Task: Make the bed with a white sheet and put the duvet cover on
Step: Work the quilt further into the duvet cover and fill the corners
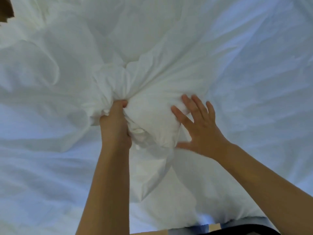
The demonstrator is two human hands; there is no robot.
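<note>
A white duvet inside its cover [152, 48] is spread over the bed and fills most of the view. Near the middle, a bunched corner of the duvet [152, 119] stands up in a thick fold. My left hand [115, 126] is clenched around this bunch from the left. My right hand [198, 126] lies flat against the right side of the bunch, fingers spread, holding nothing. The white sheet [262, 99] shows as smoother fabric to the right; I cannot tell exactly where sheet and cover meet.
The near bed edge [186, 223] runs along the bottom, with a strip of floor [211, 228] and dark clothing below it. A brown piece of furniture [6, 9] shows at the top left corner.
</note>
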